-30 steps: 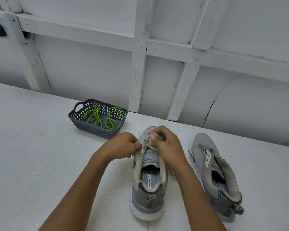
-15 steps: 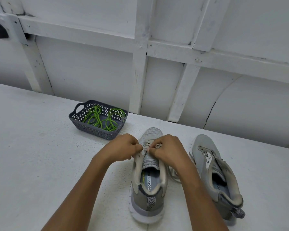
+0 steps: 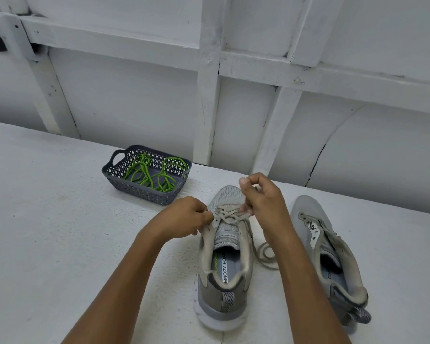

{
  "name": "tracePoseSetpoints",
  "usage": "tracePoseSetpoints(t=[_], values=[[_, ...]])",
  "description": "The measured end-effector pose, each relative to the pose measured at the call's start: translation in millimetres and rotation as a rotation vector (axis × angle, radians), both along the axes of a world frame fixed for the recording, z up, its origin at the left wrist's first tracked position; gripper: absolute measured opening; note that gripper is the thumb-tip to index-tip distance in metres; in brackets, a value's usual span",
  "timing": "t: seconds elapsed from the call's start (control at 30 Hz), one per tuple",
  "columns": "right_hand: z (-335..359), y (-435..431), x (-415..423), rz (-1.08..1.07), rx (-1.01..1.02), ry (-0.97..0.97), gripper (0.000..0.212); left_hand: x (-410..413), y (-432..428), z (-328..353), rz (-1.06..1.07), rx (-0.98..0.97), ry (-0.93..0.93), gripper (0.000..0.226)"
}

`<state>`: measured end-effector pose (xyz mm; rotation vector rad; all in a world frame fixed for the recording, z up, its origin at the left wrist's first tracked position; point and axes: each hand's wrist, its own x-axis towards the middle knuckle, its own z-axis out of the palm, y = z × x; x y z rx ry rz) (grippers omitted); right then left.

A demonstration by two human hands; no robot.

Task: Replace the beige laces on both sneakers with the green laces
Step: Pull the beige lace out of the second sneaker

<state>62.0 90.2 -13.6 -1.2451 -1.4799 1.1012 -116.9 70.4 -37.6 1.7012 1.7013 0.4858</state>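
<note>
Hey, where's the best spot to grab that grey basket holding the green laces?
Grip the grey basket by the handle loop at its far-left end, coming from the left. The open loop offers a ready hold, clear of the green laces.

Left hand (image 3: 186,217) low, fingers (image 3: 205,215) pinching sneaker (image 3: 224,289), right hand (image 3: 263,197) raised higher, fingers pinching beige lace (image 3: 227,214)
</note>
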Motion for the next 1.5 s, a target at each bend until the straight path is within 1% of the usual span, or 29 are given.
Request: tracePoseSetpoints(t=[0.13,0.27,0.33,0.47,0.57,0.67,0.73,0.83,0.9,0.97,1.03,1.17,1.2,1.27,1.3,1.33,1.4,1.43,1.5], values=[[4,0,2,0.104,0.057,-0.353,0.006,-1,1,-1,-0.007,-0.001,-0.008,0.033],[1,-6,-1,0.101,0.1,-0.717,0.022,-1,2,0,-0.003,-0.006,-0.004,0.03],[-2,-9,2,0.097,0.078,-0.795,0.025,0,2,0,-0.002,0.006,-0.001,0.024],[-4,-14,12,0.056,0.013,-0.715,0.027,6,2,4,-0.029,0.131,-0.01,0.003],[-5,-15,21,-0.01,-0.052,-0.68,0.032,15,5,10,-0.122,0.201,0.027,0.008],[-7,-18,27,0.015,-0.079,-0.695,0.038,25,10,10,-0.202,0.249,0.171,0.016],[-9,-19,27,0.011,-0.071,-0.692,0.034,32,12,8,-0.241,0.264,0.234,0.02],[-12,-18,26,0.001,-0.049,-0.705,0.028,40,13,6,-0.259,0.307,0.319,0.019],[-15,-17,24,-0.01,-0.031,-0.723,0.03,41,13,5,-0.251,0.343,0.345,0.018],[-16,-16,23,-0.021,-0.029,-0.727,0.031,41,11,5,-0.223,0.376,0.349,0.018],[-17,-16,23,-0.025,-0.035,-0.712,0.032,39,9,4,-0.145,0.409,0.347,0.018],[-19,-18,24,-0.031,-0.044,-0.662,0.036,30,8,2,0.156,0.495,0.31,0.017],[-20,-18,25,-0.028,-0.049,-0.642,0.038,27,8,1,0.216,0.494,0.302,0.016],[-20,-18,25,-0.022,-0.059,-0.609,0.039,22,8,1,0.246,0.449,0.286,0.014],[-21,-18,25,-0.017,-0.063,-0.597,0.038,21,8,0,0.221,0.42,0.269,0.016],[-21,-18,26,-0.013,-0.066,-0.587,0.038,20,8,0,0.174,0.402,0.244,0.023],[-22,-17,25,-0.006,-0.07,-0.572,0.037,21,8,3,0.043,0.422,0.21,0.034],[-22,-17,25,-0.004,-0.074,-0.566,0.036,23,8,7,-0.026,0.434,0.206,0.035],[-22,-15,24,0.008,-0.081,-0.567,0.032,30,9,11,-0.147,0.413,0.225,0.029]])
